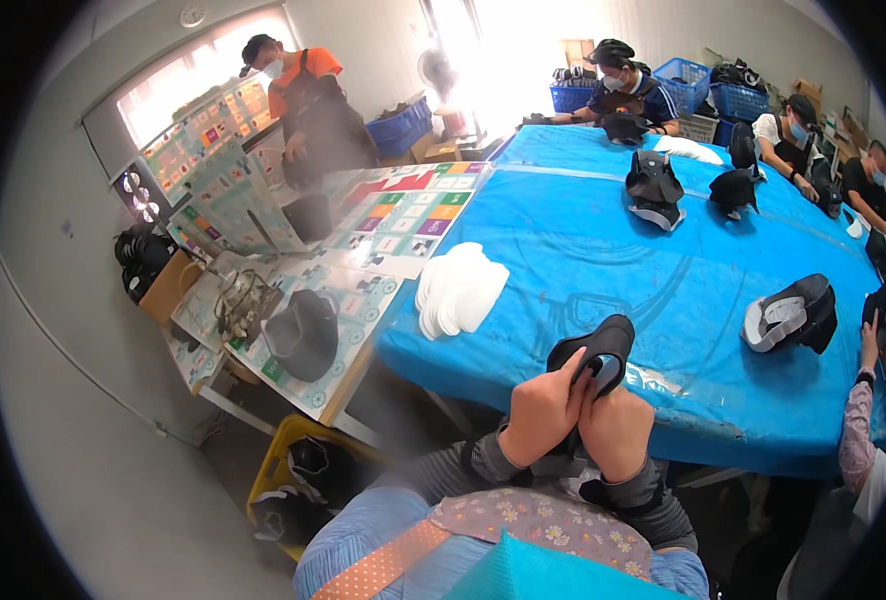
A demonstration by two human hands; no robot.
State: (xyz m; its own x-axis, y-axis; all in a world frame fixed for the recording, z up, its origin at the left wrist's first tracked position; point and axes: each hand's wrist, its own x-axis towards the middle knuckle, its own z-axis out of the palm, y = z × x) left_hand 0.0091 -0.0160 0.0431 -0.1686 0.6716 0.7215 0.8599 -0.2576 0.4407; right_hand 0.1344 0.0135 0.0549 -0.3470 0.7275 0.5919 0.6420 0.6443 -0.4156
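Note:
Close to the near edge of the blue-covered table, both my hands grip a black cap (618,335) with its curved brim pointing away from me. My left hand (541,412) is closed on the cap's left side, its thumb stretched along the black fabric. On the other side, my right hand (618,432) is also closed around the cap, next to the left. The part of the cap between my palms is mostly hidden. Beyond my left hand lies a stack of white curved pieces (461,290). A black cap with a pale lining (791,315) rests farther right.
The blue-covered table (553,220) holds more black caps (655,190) toward the far side. A printed-top table (363,285) with a dark cap form (303,335) adjoins at left. Below it stands a yellow basket (281,450) with dark items. Several co-workers stand around the tables.

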